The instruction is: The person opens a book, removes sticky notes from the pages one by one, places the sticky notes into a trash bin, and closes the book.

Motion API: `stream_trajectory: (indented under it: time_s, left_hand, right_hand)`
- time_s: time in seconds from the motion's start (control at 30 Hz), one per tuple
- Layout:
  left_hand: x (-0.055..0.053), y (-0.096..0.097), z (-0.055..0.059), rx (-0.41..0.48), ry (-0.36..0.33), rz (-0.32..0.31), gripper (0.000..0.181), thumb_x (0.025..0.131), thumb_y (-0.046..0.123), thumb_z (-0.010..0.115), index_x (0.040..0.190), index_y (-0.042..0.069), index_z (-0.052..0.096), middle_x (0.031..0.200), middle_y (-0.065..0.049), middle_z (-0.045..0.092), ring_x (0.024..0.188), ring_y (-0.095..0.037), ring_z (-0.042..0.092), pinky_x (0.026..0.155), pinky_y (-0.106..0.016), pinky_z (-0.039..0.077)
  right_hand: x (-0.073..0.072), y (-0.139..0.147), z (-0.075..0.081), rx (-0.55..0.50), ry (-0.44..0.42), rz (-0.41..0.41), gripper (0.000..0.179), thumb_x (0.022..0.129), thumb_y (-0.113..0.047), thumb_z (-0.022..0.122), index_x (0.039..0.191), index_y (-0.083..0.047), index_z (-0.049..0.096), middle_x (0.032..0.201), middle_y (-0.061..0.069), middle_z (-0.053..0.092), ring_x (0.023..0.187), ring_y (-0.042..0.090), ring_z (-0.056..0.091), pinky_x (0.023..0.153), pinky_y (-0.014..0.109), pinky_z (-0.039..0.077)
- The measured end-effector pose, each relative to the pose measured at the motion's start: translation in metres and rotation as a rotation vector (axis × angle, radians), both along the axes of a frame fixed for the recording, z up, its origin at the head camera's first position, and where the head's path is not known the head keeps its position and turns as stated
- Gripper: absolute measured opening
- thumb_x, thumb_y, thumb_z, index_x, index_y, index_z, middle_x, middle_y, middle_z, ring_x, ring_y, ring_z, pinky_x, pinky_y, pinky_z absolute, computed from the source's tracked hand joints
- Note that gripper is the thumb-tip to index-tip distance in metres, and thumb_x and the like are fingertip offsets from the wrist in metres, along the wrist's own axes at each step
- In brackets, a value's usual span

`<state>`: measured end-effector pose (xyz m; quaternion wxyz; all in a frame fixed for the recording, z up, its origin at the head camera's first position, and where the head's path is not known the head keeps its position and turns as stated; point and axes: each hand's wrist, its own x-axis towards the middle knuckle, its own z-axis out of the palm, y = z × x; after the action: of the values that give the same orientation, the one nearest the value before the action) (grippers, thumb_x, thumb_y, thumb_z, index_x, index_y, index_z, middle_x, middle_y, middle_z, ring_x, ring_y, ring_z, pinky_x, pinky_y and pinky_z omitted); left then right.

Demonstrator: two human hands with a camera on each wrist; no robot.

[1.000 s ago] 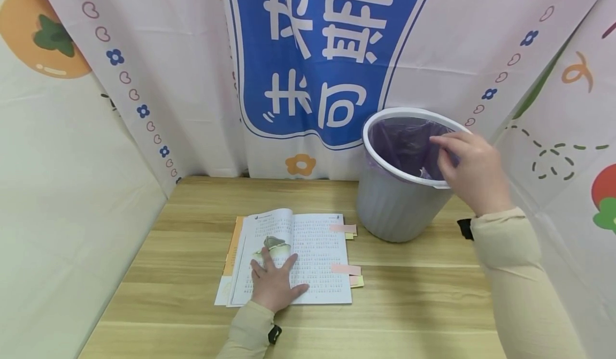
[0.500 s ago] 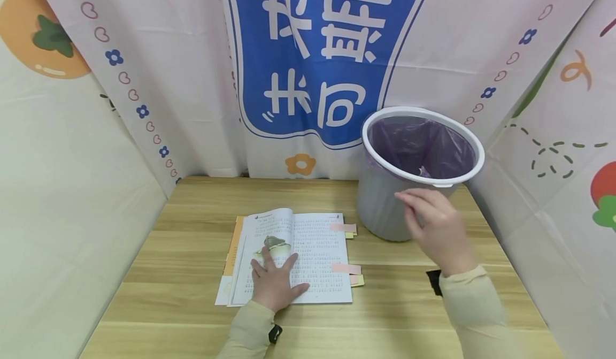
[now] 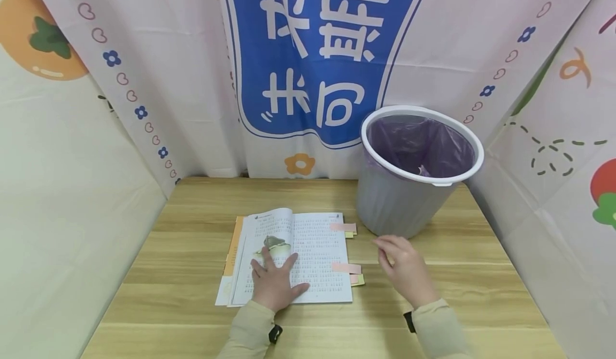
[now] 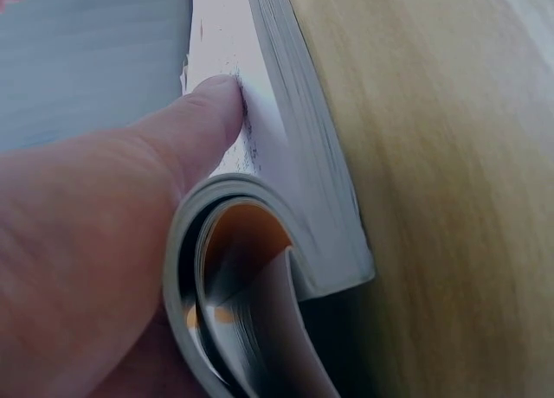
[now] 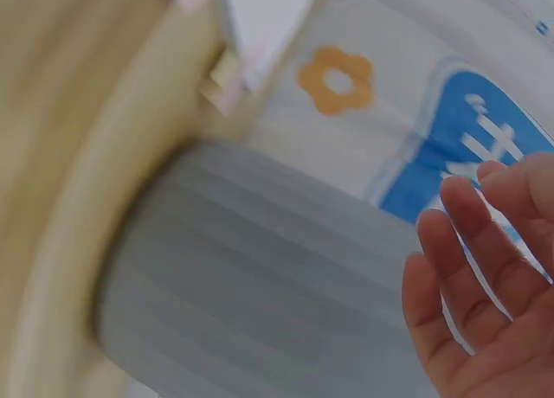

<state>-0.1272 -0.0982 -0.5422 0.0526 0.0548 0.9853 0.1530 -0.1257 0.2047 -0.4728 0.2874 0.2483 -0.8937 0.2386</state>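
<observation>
An open book (image 3: 317, 249) lies on the wooden table in the head view, with pink sticky tabs (image 3: 346, 268) and yellow ones along its right edge. My left hand (image 3: 275, 288) rests with spread fingers over the lower part of the spread, partly covering a boat picture. In the left wrist view the thumb (image 4: 208, 121) presses the page beside the curled-over left side of the book. My right hand (image 3: 406, 270) is over the table, between the tabs and the bin. Its fingers (image 5: 446, 285) are loosely bent, with nothing between them in the right wrist view.
A grey trash bin (image 3: 397, 209) stands at the back right, lined with a purple bag (image 3: 447, 147). A small pale scrap (image 3: 422, 170) shows inside it. Printed curtains (image 3: 192, 91) enclose the table (image 3: 192, 327) at the back and sides.
My right hand has come from over the bin's rim down and left to beside the book's tabs. My left hand and the book stay in place.
</observation>
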Motion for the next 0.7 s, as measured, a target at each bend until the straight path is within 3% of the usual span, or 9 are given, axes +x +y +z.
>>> stream_trajectory:
  time_s: [0.17,0.33,0.7]
  left_hand:
    - [0.000,0.000,-0.001,0.000,-0.001,-0.001,0.083,0.079,0.065,0.071,0.146,0.021,0.050,0.148,-0.049,0.010,0.122,-0.078,0.017,0.098,-0.078,0.027]
    - [0.000,0.000,-0.001,-0.003,-0.003,0.002,0.083,0.079,0.064,0.071,0.147,0.022,0.049,0.148,-0.049,0.009,0.123,-0.078,0.017,0.099,-0.078,0.027]
    - [0.000,0.001,0.000,0.008,-0.008,0.004,0.083,0.079,0.064,0.072,0.147,0.022,0.049,0.149,-0.048,0.008,0.123,-0.078,0.016,0.099,-0.078,0.027]
  right_hand:
    - [0.008,-0.007,-0.027,0.082,-0.117,-0.042,0.027,0.077,0.004,0.079,0.102,-0.004,0.076,0.103,0.010,0.072,0.094,0.025,0.068,0.080,0.033,0.058]
    - [0.013,-0.011,-0.048,0.100,-0.197,-0.040,0.027,0.077,0.002,0.081,0.103,-0.006,0.077,0.103,0.009,0.072,0.096,0.026,0.068,0.084,0.037,0.057]
    - [0.011,-0.017,-0.069,0.168,-0.298,-0.019,0.022,0.081,-0.002,0.078,0.103,-0.007,0.077,0.100,0.003,0.072,0.091,0.020,0.067,0.084,0.037,0.056]
